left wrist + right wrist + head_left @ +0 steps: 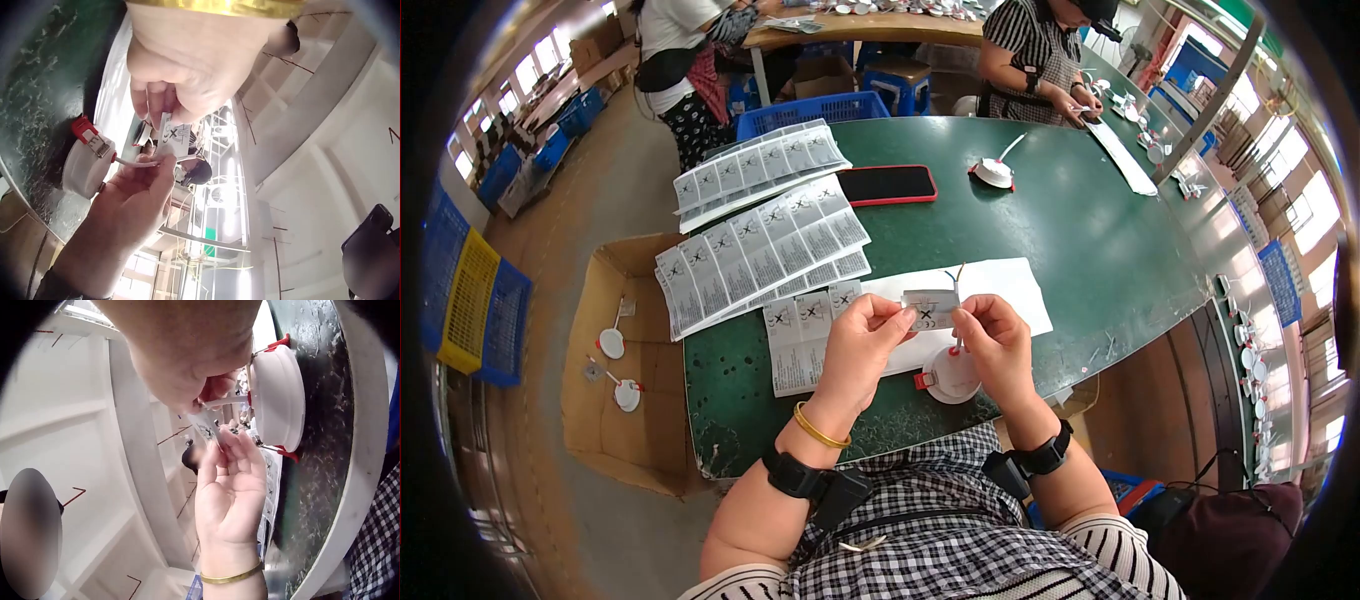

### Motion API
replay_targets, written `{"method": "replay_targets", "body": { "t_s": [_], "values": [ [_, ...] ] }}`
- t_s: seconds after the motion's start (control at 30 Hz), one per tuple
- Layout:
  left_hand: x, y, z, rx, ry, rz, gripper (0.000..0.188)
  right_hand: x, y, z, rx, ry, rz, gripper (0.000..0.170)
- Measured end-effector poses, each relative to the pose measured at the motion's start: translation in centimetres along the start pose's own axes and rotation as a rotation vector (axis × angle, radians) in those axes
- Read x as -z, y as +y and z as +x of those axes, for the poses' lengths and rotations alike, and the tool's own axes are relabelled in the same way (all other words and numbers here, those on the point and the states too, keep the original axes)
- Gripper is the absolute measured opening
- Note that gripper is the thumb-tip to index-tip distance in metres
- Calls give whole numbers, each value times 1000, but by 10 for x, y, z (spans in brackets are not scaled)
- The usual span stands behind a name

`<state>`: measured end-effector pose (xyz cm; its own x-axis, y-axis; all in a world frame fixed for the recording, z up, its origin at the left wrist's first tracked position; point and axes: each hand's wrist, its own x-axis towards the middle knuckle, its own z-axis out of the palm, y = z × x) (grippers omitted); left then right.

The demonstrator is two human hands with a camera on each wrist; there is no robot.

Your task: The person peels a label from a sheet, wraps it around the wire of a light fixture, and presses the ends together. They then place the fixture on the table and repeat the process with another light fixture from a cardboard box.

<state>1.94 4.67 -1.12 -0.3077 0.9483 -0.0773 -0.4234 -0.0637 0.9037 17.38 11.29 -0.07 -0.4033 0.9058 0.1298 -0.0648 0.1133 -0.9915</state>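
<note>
green tabletop [1055, 235] (scuffed) bears label sheets [762, 250] beside a cardboard box [588, 345].

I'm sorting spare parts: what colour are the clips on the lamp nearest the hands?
The clips are mainly red, both showing best in the right wrist view.

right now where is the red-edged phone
In the head view, the red-edged phone lies upper centre on the green table, just right of the gray label sheets.

1. We have a green table [1100, 250], scuffed near its edge.
2. On it we see label sheets [745, 250], a white sheet [1025, 285], a red-edged phone [890, 184].
3. Farther back we see a white lamp [994, 173].
</note>
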Motion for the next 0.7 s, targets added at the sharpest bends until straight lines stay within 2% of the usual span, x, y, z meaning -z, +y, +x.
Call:
{"method": "replay_targets", "body": {
  "t_s": [0.33,0.7],
  "values": [
    [-9,-8,-2,-77,82,76,8,2,1,-6,30,3,65,8],
    [-18,-6,-7,-43,61,-20,11,8,1,-11,74,11,48,8]
  ]
}}
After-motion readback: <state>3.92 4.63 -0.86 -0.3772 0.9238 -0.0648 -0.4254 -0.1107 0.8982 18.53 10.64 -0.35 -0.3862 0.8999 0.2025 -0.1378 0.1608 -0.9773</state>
